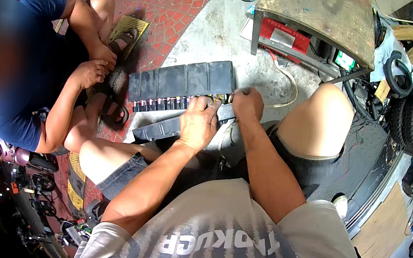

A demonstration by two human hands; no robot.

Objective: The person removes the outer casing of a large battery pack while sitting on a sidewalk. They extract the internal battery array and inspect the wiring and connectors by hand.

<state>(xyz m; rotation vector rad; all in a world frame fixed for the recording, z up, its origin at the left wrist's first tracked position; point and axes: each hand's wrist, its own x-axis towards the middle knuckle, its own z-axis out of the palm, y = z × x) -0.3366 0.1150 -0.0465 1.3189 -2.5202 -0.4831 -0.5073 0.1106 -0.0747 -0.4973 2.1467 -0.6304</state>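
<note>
A long black case (pixel 184 78) lies on the ground between my knees. Along its near side runs a row of small dark blocks (pixel 163 104) with red and pale edges, and some yellowish wiring shows at its right end. My left hand (pixel 198 125) reaches over that near side, fingers bent and pressed together at the wiring. What its fingertips pinch is hidden. At the case's right end, my right hand (pixel 247 105) is closed against the corner, its grip out of sight. A separate long black cover (pixel 157 130) rests nearer to me, partly behind my left hand.
At left, another person in a dark blue shirt (pixel 38 64) sits close by, hands together. A worn wooden table (pixel 320 9) stands beyond, with a red box (pixel 285 35) beneath. A pale cable (pixel 292 91) curves over the ground. Tyres (pixel 401 121) and wood fill the right.
</note>
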